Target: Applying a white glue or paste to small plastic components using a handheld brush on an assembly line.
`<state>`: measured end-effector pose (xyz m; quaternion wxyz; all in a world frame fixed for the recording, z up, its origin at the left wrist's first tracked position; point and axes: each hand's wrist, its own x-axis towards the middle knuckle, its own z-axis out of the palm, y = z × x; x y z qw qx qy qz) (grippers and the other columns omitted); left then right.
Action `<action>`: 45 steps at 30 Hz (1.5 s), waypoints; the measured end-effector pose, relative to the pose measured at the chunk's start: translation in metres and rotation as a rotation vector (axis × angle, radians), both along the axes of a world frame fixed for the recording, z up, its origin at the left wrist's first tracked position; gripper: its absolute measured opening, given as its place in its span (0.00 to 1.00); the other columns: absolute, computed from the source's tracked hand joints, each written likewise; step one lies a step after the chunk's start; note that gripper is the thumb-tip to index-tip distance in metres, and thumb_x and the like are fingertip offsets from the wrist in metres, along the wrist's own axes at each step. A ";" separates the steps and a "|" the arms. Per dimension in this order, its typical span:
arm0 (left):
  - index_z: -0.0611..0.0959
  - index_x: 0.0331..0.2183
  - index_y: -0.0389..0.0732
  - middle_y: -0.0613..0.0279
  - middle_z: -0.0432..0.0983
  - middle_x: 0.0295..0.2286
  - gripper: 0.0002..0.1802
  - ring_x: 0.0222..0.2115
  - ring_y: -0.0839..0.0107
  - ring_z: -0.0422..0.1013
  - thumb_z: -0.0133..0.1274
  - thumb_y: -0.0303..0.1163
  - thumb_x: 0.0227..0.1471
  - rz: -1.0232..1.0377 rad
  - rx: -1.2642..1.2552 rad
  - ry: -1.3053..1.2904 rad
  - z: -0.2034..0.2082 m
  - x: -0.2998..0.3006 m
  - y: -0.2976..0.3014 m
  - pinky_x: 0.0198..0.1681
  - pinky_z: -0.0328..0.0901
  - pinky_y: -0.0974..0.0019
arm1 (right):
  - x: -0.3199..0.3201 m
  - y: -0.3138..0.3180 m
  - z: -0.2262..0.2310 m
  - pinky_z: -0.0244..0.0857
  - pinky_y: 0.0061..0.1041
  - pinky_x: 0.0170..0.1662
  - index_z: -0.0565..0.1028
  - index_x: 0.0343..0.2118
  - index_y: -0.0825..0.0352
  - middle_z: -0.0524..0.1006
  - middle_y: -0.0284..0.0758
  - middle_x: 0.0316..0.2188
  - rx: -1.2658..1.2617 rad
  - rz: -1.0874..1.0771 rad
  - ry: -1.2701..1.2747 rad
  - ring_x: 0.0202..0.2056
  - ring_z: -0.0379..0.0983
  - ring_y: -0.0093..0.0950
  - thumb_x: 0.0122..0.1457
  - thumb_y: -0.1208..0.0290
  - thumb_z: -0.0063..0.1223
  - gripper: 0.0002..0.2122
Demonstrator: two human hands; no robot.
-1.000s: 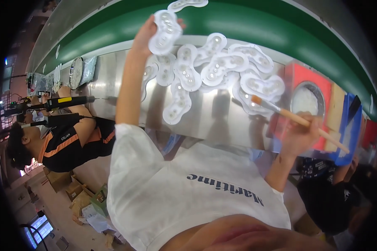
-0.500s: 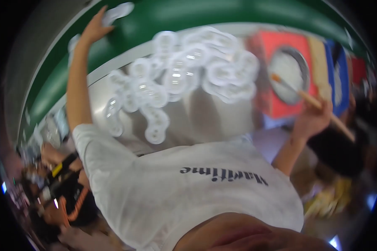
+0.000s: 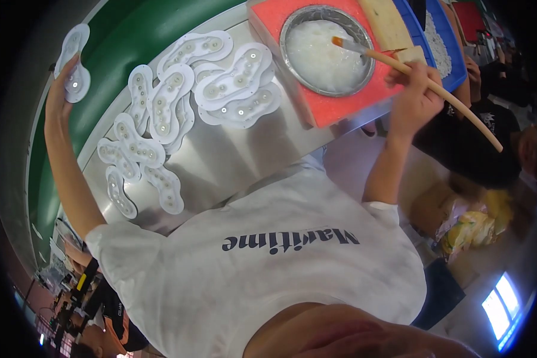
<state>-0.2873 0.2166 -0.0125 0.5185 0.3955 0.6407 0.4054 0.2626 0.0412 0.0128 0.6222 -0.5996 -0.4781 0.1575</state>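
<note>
My left hand [image 3: 60, 89] is closed on a white, peanut-shaped plastic plate [image 3: 76, 45] with small round studs, held up at the far left over the green surface [image 3: 104, 68]. In my right hand [image 3: 414, 98] is a long wooden-handled brush [image 3: 388, 61], its fingers wrapped round the handle. The orange-brown brush tip hangs above a round metal bowl [image 3: 286, 64] holding a whitish, wet substance; I cannot tell whether it touches it. Several similar white plates [image 3: 235, 77] lie overlapping on the metal table [image 3: 244, 158] between my hands.
The bowl sits sunk in a red foam block [image 3: 322, 113]. Beside it are a yellowish block [image 3: 388, 24] and a blue tray [image 3: 456, 71] with white bits. A person in black [image 3: 459, 140] is at the right; another person [image 3: 116, 325] is at the lower left.
The whole view has shifted. My left hand has drawn the white plate back from the green surface, nearer to me. The brush tip has moved rightward over the bowl, still in my right hand.
</note>
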 end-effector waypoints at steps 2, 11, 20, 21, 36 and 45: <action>0.72 0.46 0.29 0.58 0.75 0.35 0.21 0.32 0.72 0.73 0.53 0.30 0.52 0.011 0.051 -0.374 0.032 0.083 -0.061 0.36 0.68 0.72 | -0.012 0.011 -0.010 0.66 0.18 0.21 0.69 0.26 0.74 0.74 0.39 0.17 0.013 0.117 0.026 0.18 0.71 0.24 0.61 0.74 0.44 0.10; 0.70 0.48 0.32 0.49 0.75 0.32 0.29 0.26 0.66 0.72 0.32 0.47 0.60 -0.126 -0.194 -0.884 0.003 0.241 -0.197 0.30 0.68 0.67 | -0.066 0.034 -0.024 0.67 0.17 0.23 0.71 0.26 0.73 0.75 0.36 0.17 -0.074 0.279 -0.086 0.18 0.71 0.19 0.60 0.72 0.49 0.10; 0.67 0.51 0.31 0.44 0.74 0.37 0.34 0.29 0.61 0.73 0.21 0.49 0.58 -0.085 -0.057 -0.959 -0.009 0.268 -0.210 0.34 0.68 0.62 | -0.045 0.037 -0.041 0.69 0.19 0.23 0.70 0.28 0.74 0.75 0.39 0.19 -0.010 0.261 0.139 0.19 0.73 0.24 0.62 0.71 0.45 0.10; 0.67 0.51 0.31 0.44 0.74 0.37 0.34 0.29 0.61 0.73 0.21 0.49 0.58 -0.083 -0.059 -0.960 -0.008 0.270 -0.209 0.34 0.68 0.62 | -0.041 0.037 -0.041 0.69 0.19 0.22 0.70 0.28 0.74 0.75 0.41 0.19 0.017 0.249 0.184 0.19 0.73 0.25 0.62 0.72 0.43 0.10; 0.68 0.50 0.31 0.47 0.72 0.39 0.33 0.37 0.58 0.70 0.23 0.49 0.59 -0.012 -0.053 -0.978 -0.009 0.295 -0.201 0.38 0.66 0.58 | -0.047 -0.024 -0.006 0.61 0.25 0.21 0.68 0.27 0.73 0.70 0.40 0.19 0.003 0.369 0.467 0.20 0.66 0.28 0.61 0.65 0.38 0.15; 0.63 0.55 0.40 0.50 0.74 0.38 0.29 0.36 0.61 0.73 0.28 0.49 0.62 0.155 0.002 -1.371 -0.001 0.294 -0.215 0.38 0.70 0.59 | -0.078 -0.040 -0.021 0.65 0.29 0.19 0.68 0.28 0.74 0.71 0.46 0.16 0.023 0.474 0.446 0.17 0.69 0.34 0.59 0.69 0.39 0.11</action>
